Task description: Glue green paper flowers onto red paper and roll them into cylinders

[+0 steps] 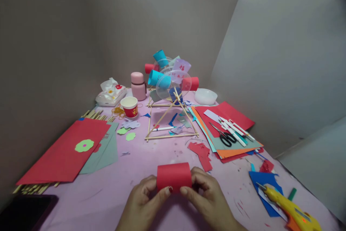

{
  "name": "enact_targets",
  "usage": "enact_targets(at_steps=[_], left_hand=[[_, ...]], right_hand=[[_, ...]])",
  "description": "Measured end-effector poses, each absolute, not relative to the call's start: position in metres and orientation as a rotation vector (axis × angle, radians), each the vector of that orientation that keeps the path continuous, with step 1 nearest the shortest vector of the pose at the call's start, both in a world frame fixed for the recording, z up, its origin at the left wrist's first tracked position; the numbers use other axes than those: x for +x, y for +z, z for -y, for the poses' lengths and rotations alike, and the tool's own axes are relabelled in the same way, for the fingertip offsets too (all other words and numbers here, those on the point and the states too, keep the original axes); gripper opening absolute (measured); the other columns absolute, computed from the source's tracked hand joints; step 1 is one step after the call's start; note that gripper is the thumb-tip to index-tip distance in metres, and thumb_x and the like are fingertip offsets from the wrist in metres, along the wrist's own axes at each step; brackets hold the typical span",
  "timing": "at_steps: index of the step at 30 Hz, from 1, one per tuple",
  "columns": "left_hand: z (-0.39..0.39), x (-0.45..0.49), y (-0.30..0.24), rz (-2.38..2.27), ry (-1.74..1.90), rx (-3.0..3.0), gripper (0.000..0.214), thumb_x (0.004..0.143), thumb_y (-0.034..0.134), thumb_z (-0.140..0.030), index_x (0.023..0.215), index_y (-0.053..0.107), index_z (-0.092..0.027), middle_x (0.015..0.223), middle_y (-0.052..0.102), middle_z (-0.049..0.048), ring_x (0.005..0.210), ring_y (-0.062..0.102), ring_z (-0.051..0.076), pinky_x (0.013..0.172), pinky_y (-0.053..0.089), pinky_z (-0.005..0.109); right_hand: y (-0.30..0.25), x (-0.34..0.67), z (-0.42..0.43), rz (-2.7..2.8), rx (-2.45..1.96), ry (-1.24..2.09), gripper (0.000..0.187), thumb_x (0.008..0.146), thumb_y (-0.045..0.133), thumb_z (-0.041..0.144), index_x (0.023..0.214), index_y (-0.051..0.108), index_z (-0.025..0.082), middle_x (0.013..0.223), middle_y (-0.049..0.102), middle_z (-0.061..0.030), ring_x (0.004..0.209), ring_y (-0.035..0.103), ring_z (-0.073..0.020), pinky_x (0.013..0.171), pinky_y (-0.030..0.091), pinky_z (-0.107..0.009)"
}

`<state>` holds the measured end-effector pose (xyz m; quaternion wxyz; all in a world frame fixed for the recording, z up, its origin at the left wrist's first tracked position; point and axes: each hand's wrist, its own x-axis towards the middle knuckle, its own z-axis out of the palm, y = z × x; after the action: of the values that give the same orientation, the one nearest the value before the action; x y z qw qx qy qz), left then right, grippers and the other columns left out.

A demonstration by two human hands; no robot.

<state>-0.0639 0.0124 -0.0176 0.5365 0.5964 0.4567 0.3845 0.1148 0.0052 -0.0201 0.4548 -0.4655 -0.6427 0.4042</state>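
Observation:
Close to me, a red paper tube [174,175] lies sideways between both hands. My left hand [147,196] pinches its left end, with the thumb on the lower front. At the other end, my right hand [204,193] grips the paper with its thumb pressed low and fingers curled behind. The underside and inside of the tube are hidden. Beyond it stands a wheel model on a wooden stick frame [173,136], its clear plastic discs [162,90] carrying blue, red and lilac paper cups. A similar model is partly hidden behind it.
A yellow glue gun [286,204] rests at right on blue paper. Scissors [227,138] and markers lie on stacked coloured sheets. Red sheets [62,148] cover sticks at left, near a dark phone-like slab [27,211]. A paper cup [129,107], pink flask [138,87] and white bowl [205,97] stand farther back.

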Motion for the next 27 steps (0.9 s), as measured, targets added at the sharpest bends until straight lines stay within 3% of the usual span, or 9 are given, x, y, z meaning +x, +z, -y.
enact_targets(at_steps=[5, 12, 23, 27], left_hand=[[-0.0118, -0.0686, -0.0211, -1.193, 0.926, 1.565, 0.023, 0.08, 0.058, -0.04, 0.077, 0.071, -0.021, 0.081, 0.069, 0.0039, 0.08, 0.063, 0.021, 0.074, 0.047, 0.027], [-0.012, -0.0661, -0.0183, -1.226, 0.959, 1.502, 0.017, 0.076, 0.062, -0.031, 0.089, 0.068, -0.02, 0.09, 0.071, 0.0055, 0.086, 0.063, 0.022, 0.079, 0.047, 0.03], [-0.008, -0.0675, -0.017, -1.308, 0.964, 1.52, 0.026, 0.081, 0.054, -0.041, 0.074, 0.067, -0.019, 0.078, 0.069, 0.0046, 0.08, 0.061, 0.021, 0.072, 0.047, 0.028], [-0.0087, -0.0677, -0.0132, -1.191, 1.003, 1.38, 0.027, 0.084, 0.05, -0.041, 0.089, 0.067, -0.02, 0.085, 0.069, 0.0038, 0.085, 0.061, 0.02, 0.078, 0.046, 0.027]], right_hand=[[-0.0243, 0.1154, -0.0064, 1.558, -1.168, 0.957, 0.029, 0.078, 0.061, 0.039, 0.06, 0.056, 0.017, 0.062, 0.046, 0.0003, 0.06, 0.042, -0.0141, 0.055, 0.032, -0.025], [-0.0239, 0.117, -0.0092, 1.436, -1.184, 1.08, 0.029, 0.075, 0.061, 0.041, 0.06, 0.053, 0.017, 0.065, 0.046, 0.0001, 0.062, 0.043, -0.0148, 0.057, 0.033, -0.026], [-0.0277, 0.1152, -0.0108, 1.266, -1.248, 1.325, 0.036, 0.07, 0.064, 0.049, 0.061, 0.051, 0.017, 0.062, 0.046, 0.0014, 0.057, 0.041, -0.0119, 0.053, 0.032, -0.024], [-0.0291, 0.1146, -0.0105, 1.252, -1.249, 1.305, 0.035, 0.07, 0.065, 0.049, 0.063, 0.054, 0.016, 0.06, 0.045, 0.0024, 0.056, 0.038, -0.0108, 0.051, 0.03, -0.023]])
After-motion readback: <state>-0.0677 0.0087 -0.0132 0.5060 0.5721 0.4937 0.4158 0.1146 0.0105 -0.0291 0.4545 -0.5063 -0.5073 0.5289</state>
